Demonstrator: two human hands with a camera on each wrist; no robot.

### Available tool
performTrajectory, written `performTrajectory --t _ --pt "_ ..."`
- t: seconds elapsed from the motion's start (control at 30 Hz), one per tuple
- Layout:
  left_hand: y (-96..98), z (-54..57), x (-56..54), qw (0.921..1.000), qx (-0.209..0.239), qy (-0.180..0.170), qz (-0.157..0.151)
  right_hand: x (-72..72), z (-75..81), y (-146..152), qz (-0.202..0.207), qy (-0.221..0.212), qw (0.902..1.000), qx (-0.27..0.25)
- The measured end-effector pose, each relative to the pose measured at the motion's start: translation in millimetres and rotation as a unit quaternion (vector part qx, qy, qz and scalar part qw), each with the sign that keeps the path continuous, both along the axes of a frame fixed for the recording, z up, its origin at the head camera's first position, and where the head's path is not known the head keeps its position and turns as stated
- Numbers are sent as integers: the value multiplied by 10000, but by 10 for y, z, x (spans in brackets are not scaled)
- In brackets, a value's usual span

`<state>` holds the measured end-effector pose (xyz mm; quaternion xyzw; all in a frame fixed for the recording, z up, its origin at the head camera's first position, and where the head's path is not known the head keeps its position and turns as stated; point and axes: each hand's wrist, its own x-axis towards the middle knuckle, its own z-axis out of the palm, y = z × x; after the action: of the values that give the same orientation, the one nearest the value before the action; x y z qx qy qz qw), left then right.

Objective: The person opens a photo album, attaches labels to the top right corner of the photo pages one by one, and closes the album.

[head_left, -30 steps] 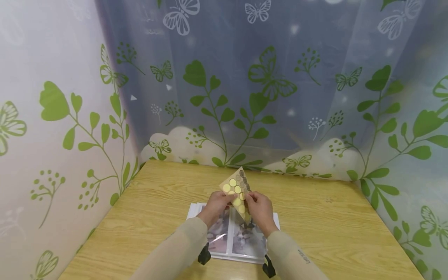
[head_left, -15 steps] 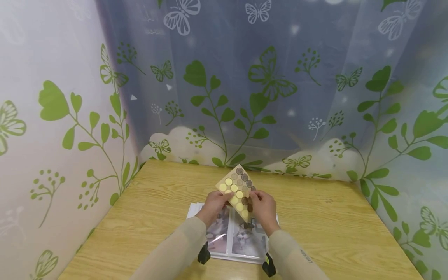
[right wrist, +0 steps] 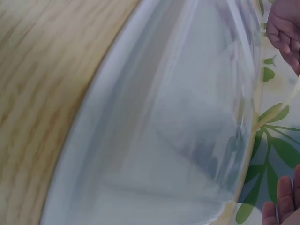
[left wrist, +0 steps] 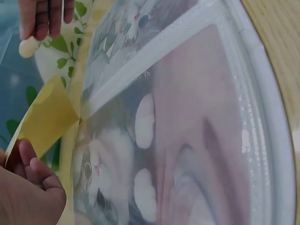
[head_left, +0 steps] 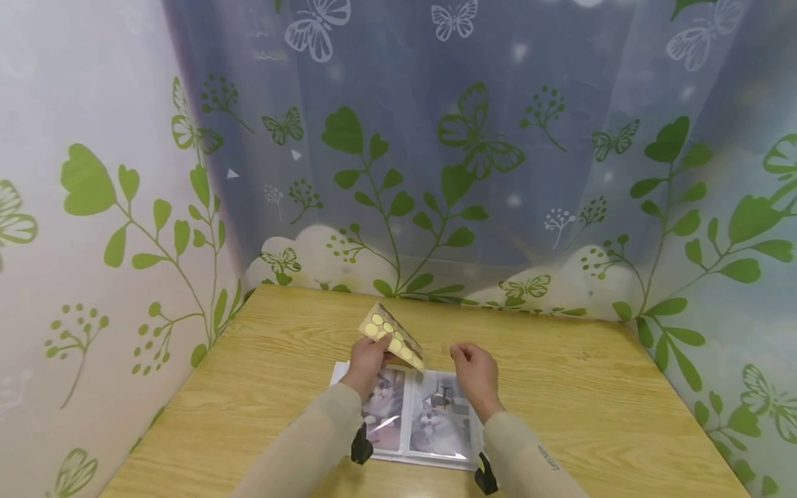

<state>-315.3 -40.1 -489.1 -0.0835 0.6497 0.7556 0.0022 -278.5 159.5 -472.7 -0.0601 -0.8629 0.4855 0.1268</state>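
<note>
Since earlier, drew right hand (head_left: 478, 373) off sheet (head_left: 398, 337), now pinching a pale disc (left wrist: 28, 48); shifted sheet leftward, pinching its near edge in left hand (head_left: 366, 361), beyond album's (head_left: 406, 422) far edge

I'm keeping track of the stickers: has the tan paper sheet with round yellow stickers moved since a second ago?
Yes: in the head view, the sheet has shifted left relative to the open white photo album with clear pockets.

Two hands (head_left: 366, 361) (head_left: 478, 375), one sheet (head_left: 398, 337), one loose sticker (left wrist: 28, 47), one album (head_left: 406, 418).
</note>
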Motion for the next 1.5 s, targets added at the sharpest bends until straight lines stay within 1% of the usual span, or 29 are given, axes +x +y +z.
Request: performTrajectory --t 0.07,0.13,0.23,0.3,0.43,0.53,0.63,0.73,0.87,1.0,1.1,1.17,1.2,1.23,1.3,1.37,1.43,1.5 --pt "-24 -14 -24 9997 69 -27 240 -2 -12 11 -2 7 10000 18" --pt "-48 -22 -42 9991 117 -83 406 -3 -22 18 -3 33 10000 48" --pt "-82 -18 -54 9983 158 -280 479 -2 -29 27 -12 76 9999 113" --pt "-98 -3 -49 9980 262 -462 336 -1 -34 32 -13 75 9999 146" --pt "-97 29 -38 9974 274 -651 -123 4 -44 44 12 78 9997 222" --pt "-66 31 -50 9963 -35 -718 -465 1 -55 43 16 60 9996 278" --pt "-40 13 -64 9937 -376 -805 -677 -2 -63 29 22 49 9995 312" --pt "-42 0 -56 9919 -557 -840 -766 -2 -73 10 7 64 9994 338" --pt "-71 -9 -44 9897 -810 -724 -936 -2 -83 -9 -12 55 9994 353" --pt "-109 -22 -33 9861 -1138 -471 -1115 -3 -85 -34 6 -28 9995 319" --pt "-134 -17 -15 9837 -1368 -193 -1152 -6 -93 -51 31 -67 9994 332" --pt "-148 -3 1 9800 -1598 70 -1180 -7 -99 -60 51 -64 9993 372" --pt "-154 4 9 9771 -1744 210 -1202 -8 -101 -63 61 -52 9992 400" --pt "-161 12 20 9714 -1991 385 -1237 -7 -103 -67 67 -53 9991 426" --pt "-180 20 43 9542 -2560 749 -1354 -7 -103 -73 75 -39 9989 460" --pt "-200 28 78 9308 -3139 1071 -1536 -7 -105 -80 92 -24 9987 499" --pt "-223 20 117 9035 -3679 1382 -1711 -7 -106 -87 104 -9 9985 534" --pt "-244 8 158 8811 -4017 1623 -1898 -9 -108 -92 118 0 9983 574"
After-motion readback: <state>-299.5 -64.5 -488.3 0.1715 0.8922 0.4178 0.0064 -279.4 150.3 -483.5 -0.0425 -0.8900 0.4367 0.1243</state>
